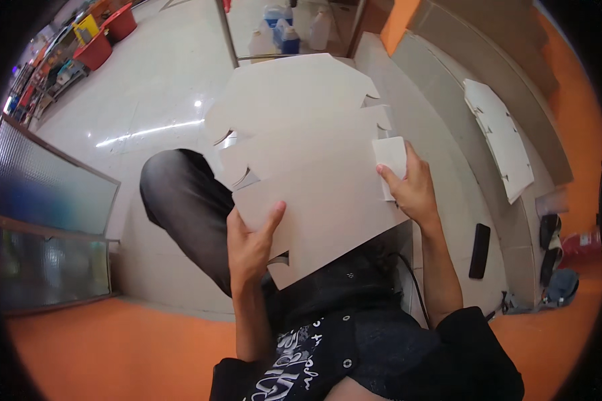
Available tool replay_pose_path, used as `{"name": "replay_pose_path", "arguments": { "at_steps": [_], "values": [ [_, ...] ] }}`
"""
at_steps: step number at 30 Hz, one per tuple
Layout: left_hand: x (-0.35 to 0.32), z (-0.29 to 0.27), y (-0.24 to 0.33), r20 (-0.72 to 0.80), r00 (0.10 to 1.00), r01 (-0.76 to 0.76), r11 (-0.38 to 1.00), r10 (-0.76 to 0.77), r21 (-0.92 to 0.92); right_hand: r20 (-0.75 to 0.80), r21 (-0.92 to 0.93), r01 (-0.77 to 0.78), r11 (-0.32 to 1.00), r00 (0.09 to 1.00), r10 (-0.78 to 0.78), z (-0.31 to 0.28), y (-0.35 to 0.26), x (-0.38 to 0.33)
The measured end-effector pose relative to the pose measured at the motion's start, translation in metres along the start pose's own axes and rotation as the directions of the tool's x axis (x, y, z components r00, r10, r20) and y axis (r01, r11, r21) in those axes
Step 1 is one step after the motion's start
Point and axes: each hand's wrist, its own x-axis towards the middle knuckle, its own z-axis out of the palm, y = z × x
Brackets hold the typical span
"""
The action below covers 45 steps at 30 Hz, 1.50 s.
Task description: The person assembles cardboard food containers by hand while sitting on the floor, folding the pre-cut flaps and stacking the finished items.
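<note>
A large white die-cut cardboard sheet (308, 160), with slots and curved tabs along its sides, lies across in front of me above my lap. My left hand (251, 247) grips its near left edge, thumb on top and the other fingers hidden beneath. At the right side my right hand (411, 184) pinches a small side flap (391, 157) of the sheet, which is folded up, the thumb lying over it. The far end of the sheet reaches toward a glass-fronted frame.
Another white die-cut sheet (498, 137) lies on the step at right. A black phone (479, 250) rests on the tiles below it. Plastic jugs (287, 37) stand at the far side. Red tubs (92, 50) are far left, glass panels (50, 180) at left. A cable (418, 284) runs near my right arm.
</note>
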Motion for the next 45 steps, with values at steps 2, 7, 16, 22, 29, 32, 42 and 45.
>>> {"name": "replay_pose_path", "arguments": {
  "at_steps": [2, 7, 16, 22, 29, 32, 42, 45],
  "values": [
    [0.004, 0.002, 0.007, 0.008, 1.0, -0.029, 0.999, 0.028, 0.02, -0.035, -0.009, 0.017, 1.0, 0.999, -0.017, 0.008, -0.007, 0.006],
    [0.022, -0.018, 0.045, 0.043, 0.994, -0.106, 0.985, 0.101, 0.136, -0.088, 0.129, 0.102, 0.986, 0.992, -0.091, 0.015, -0.003, 0.009],
    [0.142, -0.085, 0.172, 0.509, 0.859, -0.329, 0.694, -0.063, 0.64, 0.311, 0.064, 0.17, 0.983, 0.933, -0.182, -0.042, -0.078, -0.007],
    [0.181, -0.045, 0.186, 0.634, 0.688, -0.371, 0.581, -0.352, 0.725, 0.019, -0.103, 0.869, 0.485, 0.489, -0.872, -0.018, -0.162, 0.085],
    [0.182, -0.019, 0.136, 0.645, 0.615, -0.426, 0.497, -0.454, 0.756, 0.804, 0.025, 0.673, 0.74, 0.426, -0.415, 0.056, -0.154, 0.178],
    [0.176, -0.013, 0.116, 0.574, 0.697, -0.535, 0.222, -0.429, 0.815, 0.882, -0.038, 0.668, 0.744, 0.372, -0.289, 0.07, -0.144, 0.176],
    [0.027, -0.095, -0.001, -0.063, 0.981, -0.155, 0.943, 0.181, 0.295, 0.948, -0.006, 0.681, 0.732, 0.236, -0.212, 0.063, -0.158, 0.172],
    [0.005, -0.05, -0.006, -0.119, 0.976, -0.183, 0.983, 0.185, 0.022, 0.982, -0.014, 0.607, 0.795, 0.156, -0.103, 0.068, -0.178, 0.164]
  ]
}}
